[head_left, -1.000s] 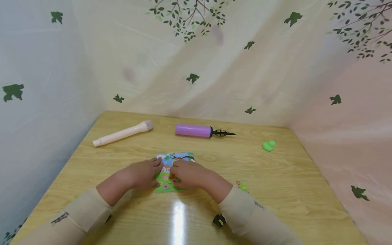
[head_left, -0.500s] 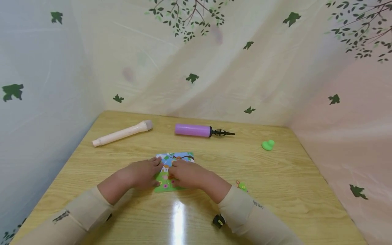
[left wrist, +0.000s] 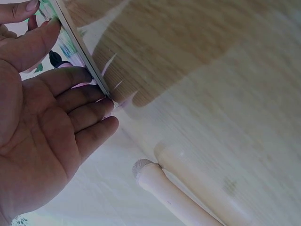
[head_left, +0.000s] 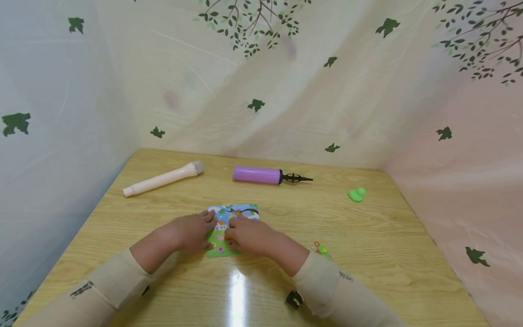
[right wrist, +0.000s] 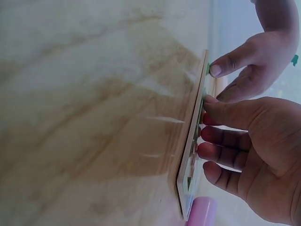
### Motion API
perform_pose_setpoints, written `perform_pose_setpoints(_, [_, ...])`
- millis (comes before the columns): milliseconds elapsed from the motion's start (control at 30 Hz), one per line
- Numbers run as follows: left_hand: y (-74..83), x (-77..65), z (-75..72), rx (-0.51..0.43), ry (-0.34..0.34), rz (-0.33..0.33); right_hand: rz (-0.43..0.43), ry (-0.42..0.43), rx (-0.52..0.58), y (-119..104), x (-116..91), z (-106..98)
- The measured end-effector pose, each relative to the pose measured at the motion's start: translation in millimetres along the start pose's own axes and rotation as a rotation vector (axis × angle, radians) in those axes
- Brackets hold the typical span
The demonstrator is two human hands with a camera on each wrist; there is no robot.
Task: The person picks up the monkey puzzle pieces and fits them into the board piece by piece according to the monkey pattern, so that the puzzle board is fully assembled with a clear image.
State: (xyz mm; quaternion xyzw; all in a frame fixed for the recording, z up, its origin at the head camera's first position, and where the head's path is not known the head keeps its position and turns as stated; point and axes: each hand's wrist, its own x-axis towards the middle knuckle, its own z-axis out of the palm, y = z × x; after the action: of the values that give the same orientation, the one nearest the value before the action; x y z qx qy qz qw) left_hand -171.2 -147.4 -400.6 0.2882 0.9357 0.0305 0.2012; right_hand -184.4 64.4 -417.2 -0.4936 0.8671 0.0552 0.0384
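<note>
A thin picture puzzle board (head_left: 217, 251), printed with blue sky, green grass and flowers, lies flat on the table. My left hand (head_left: 191, 232) rests along its left side, fingers extended over the edge; the left wrist view shows the fingertips (left wrist: 110, 106) at the rim. Over the board's right half is my right hand (head_left: 251, 235). In the right wrist view its thumb and fingertips (right wrist: 207, 148) touch the printed face, and the left hand's thumb presses nearby. The right hand hides part of the picture. A small green flowered puzzle piece (head_left: 323, 250) lies beside my right forearm.
At the back left lies a pale pink microphone (head_left: 163, 179). A purple hand pump (head_left: 257, 175) with a black nozzle lies behind the board. Back right is a green toy duck (head_left: 357, 195). A small black object (head_left: 293, 299) sits by the right sleeve. Printed cloth surrounds the table.
My right hand has shifted slightly right and toward me over the board, uncovering a bit more of the picture's middle. The left hand stays in place.
</note>
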Motion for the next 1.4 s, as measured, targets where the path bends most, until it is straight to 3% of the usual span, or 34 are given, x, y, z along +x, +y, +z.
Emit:
perform_pose_setpoints(233, [2.1, -0.9, -0.4, -0.010, 0.005, 0.000, -0.028, 0.030, -0.055, -2.3, -8.8, 0.5])
perform_pose_setpoints(433, [1.7, -0.9, 1.0, -0.020, 0.004, -0.002, -0.036, 0.047, 0.048, 8.6, -32.1, -3.5])
perform_pose_setpoints(567, [0.3, -0.3, 2.3, -0.023, 0.001, 0.000, 0.033, 0.063, 0.141, 23.0, -56.5, -7.3])
perform_pose_setpoints(867, [-1.2, 0.4, 3.7, -0.023, -0.002, 0.005, 0.293, 0.089, 0.275, 55.6, -125.4, -11.4])
perform_pose_setpoints(1067, [-0.8, 0.4, 3.1, -0.024, -0.013, -0.001, 0.456, 0.030, 0.322, 72.0, -165.5, -5.7])
perform_pose_setpoints(1233, [0.1, -0.6, 1.9, -0.034, -0.015, 0.000, 0.496, -0.036, 0.348, 78.4, -186.8, 5.0])
perform_pose_setpoints(1400, [0.5, -0.7, 0.9, -0.029, -0.009, 0.003, 0.541, -0.095, 0.391, 79.8, -194.7, 16.2])
